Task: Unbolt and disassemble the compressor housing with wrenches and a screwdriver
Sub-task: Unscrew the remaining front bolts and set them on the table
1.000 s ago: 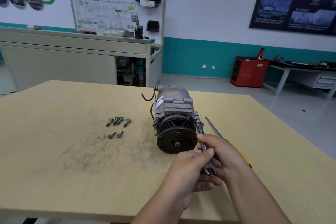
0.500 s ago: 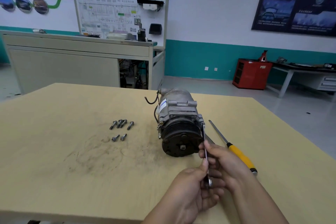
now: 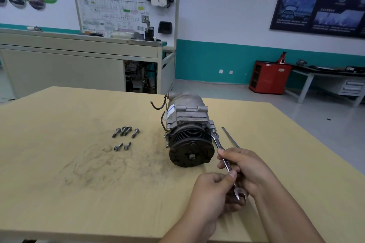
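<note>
Tabletop [image 3: 59, 183] compressor [image 3: 187, 122] lies lengthwise, pulley [image 3: 191, 152] end nearest.

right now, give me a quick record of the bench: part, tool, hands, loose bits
compressor: on the table, pulley face toward the camera
wrench: far end at a bolt on the compressor's right side, open end toward the person
left hand: pinches the wrench
right hand: grips the wrench shaft
loose bolts: six, left of the compressor
screwdriver: on the table, handle hidden behind the right hand

The wrench [image 3: 227, 163] has turned from edge-on to flat-faced; the right hand [image 3: 249, 168] now hides the screwdriver [image 3: 230, 137] handle.
</note>
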